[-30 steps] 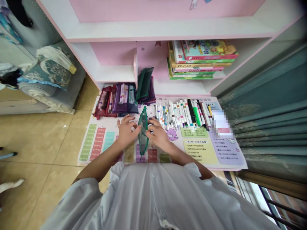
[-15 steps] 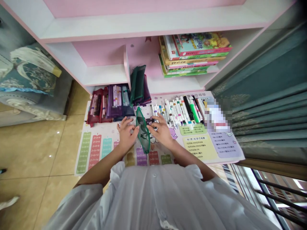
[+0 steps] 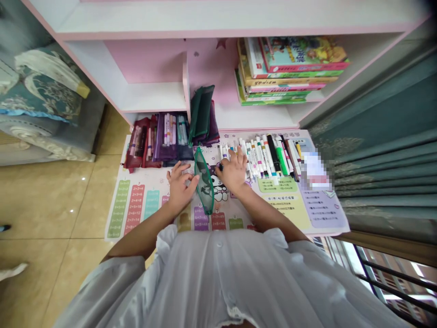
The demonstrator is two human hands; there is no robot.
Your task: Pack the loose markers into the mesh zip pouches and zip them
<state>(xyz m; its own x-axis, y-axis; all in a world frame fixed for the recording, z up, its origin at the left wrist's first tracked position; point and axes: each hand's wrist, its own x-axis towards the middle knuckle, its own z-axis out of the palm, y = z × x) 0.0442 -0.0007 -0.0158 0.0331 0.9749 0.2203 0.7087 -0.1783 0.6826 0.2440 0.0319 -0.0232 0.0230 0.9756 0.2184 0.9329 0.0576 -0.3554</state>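
Observation:
A green mesh pencil pouch (image 3: 204,182) stands on edge on a printed desk mat (image 3: 143,200), its mouth gaping upward. My left hand (image 3: 179,187) pinches the pouch's left side between thumb and fingers. My right hand (image 3: 232,168) has left the pouch and lies over the near end of a row of marker pens (image 3: 262,157), fingers curled onto them; a dark pen tip shows by the thumb. Whether a pen is gripped I cannot make out.
Filled red and purple pencil pouches (image 3: 160,141) lie at the mat's back left, with empty green and purple pouches (image 3: 202,114) leaning on the shelf divider. A stack of books (image 3: 287,68) sits in the pink shelf. Teal curtain (image 3: 382,150) hangs at right.
My right hand let go of the green pouch and moved up and right onto the row of markers. My left hand kept holding the pouch, which now gapes wider.

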